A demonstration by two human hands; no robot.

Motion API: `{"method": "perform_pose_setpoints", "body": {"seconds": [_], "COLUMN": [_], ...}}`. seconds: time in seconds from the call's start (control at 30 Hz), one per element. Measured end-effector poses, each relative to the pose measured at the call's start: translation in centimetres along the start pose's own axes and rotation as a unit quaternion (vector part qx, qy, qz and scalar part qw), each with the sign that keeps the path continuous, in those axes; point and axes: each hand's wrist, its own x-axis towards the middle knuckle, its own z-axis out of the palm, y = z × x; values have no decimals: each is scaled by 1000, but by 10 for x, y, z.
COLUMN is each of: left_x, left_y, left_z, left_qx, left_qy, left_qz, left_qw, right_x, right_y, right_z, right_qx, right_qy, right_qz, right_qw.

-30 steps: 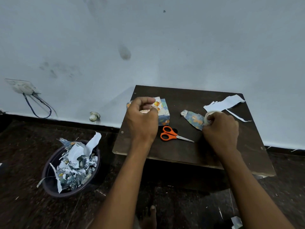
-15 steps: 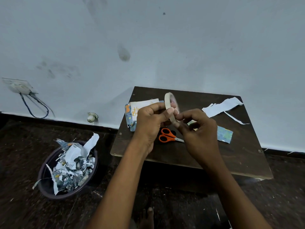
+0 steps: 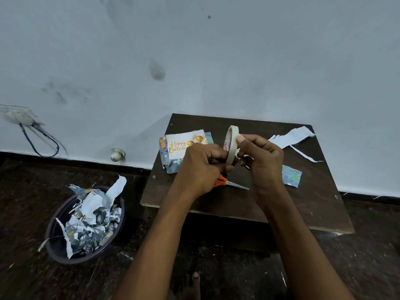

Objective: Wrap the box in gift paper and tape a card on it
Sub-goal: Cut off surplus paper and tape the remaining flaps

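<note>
Cream tape roll [image 3: 231, 146] upright in both grips — left hand [image 3: 200, 167], right hand [image 3: 263, 161] — above table's [image 3: 270, 211] bare middle.

matt paper tape roll [image 3: 231, 144], dark wooden table [image 3: 313, 204]

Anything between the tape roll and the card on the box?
Nothing visible on the table blocks it. Both hands, left hand and right hand, hold the tape roll up beside the card, which lies on the wrapped box. Only the left hand overlaps the card's near corner.

Both hands [image 3: 229, 167] hold the tape roll [image 3: 231, 144] upright.
</note>
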Motion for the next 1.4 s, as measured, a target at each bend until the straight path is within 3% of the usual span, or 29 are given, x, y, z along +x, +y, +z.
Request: {"method": "perform_pose_setpoints", "body": {"seconds": [0.23, 0.47, 0.63, 0.8, 0.93, 1.07, 1.2, 1.4], "left_x": [5, 9, 9, 4, 2, 4, 2, 4], "left_y": [7, 2, 3, 0, 0, 10, 20, 23], "left_z": [5, 9, 16, 18, 17, 10, 1, -4], "left_qx": [0, -12, 8, 42, 78, -130, -316, -314], "left_qy": [5, 94, 83, 78, 76, 124, 87, 77], "left_qz": [15, 15, 57, 117, 68, -58, -93, -90], "left_qw": [1000, 995, 995, 989, 992, 982, 940, 942], "right_x": [6, 7, 8, 10, 5, 5, 6, 4], "right_y": [-10, -5, 9, 5, 2, 0, 9, 12], "right_z": [5, -1, -5, -2, -13, -20, -19, -14], "right_qx": [-8, -25, 56, 22, -5, -105, -201, -260], "right_qy": [-25, -77, -67, -89, -113, -171, -195, -186], "right_qz": [1, -66, -42, -51, -70, -136, -158, -150], "right_qw": [1000, 994, 995, 995, 991, 970, 947, 936]}}
